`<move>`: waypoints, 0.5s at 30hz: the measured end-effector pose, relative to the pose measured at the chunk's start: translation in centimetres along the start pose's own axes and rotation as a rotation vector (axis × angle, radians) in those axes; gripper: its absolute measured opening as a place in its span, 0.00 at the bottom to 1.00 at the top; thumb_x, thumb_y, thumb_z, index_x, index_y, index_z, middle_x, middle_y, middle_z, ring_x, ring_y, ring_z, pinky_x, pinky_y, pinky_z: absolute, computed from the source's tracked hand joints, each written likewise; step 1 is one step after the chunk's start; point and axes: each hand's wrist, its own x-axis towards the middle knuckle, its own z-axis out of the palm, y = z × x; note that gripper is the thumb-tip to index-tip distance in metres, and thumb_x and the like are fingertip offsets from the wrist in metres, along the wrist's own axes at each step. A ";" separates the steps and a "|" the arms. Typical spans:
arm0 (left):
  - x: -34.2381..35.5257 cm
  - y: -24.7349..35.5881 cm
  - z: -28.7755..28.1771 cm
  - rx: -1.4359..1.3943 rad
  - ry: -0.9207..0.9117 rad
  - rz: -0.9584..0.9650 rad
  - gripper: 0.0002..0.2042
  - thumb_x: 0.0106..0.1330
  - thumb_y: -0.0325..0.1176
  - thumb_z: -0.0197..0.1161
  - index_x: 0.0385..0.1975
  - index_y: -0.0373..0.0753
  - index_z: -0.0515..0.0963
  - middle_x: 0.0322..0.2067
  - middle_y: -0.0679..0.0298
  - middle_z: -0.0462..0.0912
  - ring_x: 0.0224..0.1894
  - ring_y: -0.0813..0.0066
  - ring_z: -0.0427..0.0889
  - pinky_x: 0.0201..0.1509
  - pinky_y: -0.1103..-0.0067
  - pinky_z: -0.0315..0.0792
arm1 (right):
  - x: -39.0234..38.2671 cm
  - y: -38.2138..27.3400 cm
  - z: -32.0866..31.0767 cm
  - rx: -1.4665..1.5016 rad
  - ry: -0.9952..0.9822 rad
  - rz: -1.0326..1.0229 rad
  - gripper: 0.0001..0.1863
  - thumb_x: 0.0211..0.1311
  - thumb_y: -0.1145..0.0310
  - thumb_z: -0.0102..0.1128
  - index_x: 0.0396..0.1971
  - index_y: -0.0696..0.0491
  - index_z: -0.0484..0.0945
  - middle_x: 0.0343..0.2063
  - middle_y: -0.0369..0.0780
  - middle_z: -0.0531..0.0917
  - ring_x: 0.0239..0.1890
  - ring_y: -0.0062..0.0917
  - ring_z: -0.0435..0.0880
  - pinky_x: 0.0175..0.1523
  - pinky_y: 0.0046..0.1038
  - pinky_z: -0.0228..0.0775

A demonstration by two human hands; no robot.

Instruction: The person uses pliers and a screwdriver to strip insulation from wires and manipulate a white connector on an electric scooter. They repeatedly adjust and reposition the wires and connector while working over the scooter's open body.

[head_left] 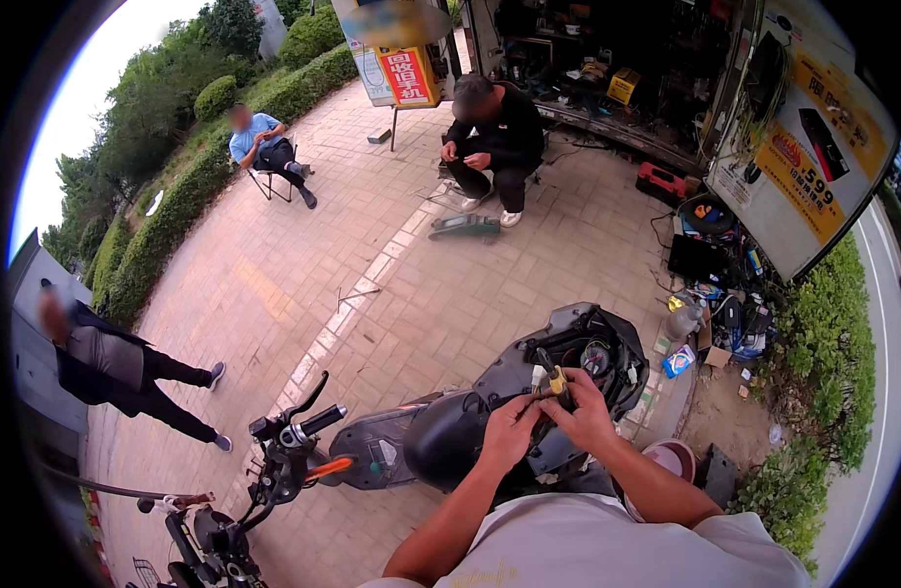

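Your right hand [589,416] grips a yellow tool [559,381] above the open tail [631,365] of the scooter [438,446], long axis pointing away from you; your left hand [510,431] curls just beside it, its hold impossible to tell.

Seeing a smooth, kinda glossy scooter seat [438,443], matt plastic tail panel [504,367], plasticky yellow tool [559,381], plus rough-looking paving [529,279] and matt shirt [607,549] cloth.
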 end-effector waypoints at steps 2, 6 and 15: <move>-0.5 1.1 -0.1 0.064 -0.014 -0.034 0.12 0.69 0.31 0.57 0.46 0.31 0.79 0.34 0.64 0.84 0.36 0.83 0.79 0.43 0.85 0.72 | 0.3 0.5 -0.5 -0.005 -0.050 -0.096 0.14 0.52 0.70 0.69 0.36 0.61 0.80 0.46 0.44 0.75 0.46 0.34 0.77 0.51 0.31 0.69; -0.5 1.7 -0.3 0.071 0.005 -0.078 0.11 0.69 0.29 0.56 0.45 0.30 0.79 0.32 0.64 0.84 0.35 0.82 0.79 0.40 0.85 0.71 | 1.1 1.0 -1.8 0.003 -0.190 -0.103 0.15 0.53 0.67 0.70 0.36 0.62 0.79 0.48 0.44 0.75 0.48 0.37 0.76 0.53 0.31 0.69; 0.0 0.8 0.3 -0.105 0.015 -0.100 0.10 0.67 0.28 0.59 0.43 0.30 0.80 0.32 0.63 0.84 0.33 0.81 0.80 0.38 0.85 0.70 | 1.5 2.0 -2.6 -0.015 -0.259 -0.133 0.16 0.53 0.70 0.68 0.40 0.61 0.78 0.48 0.44 0.74 0.50 0.34 0.75 0.55 0.30 0.67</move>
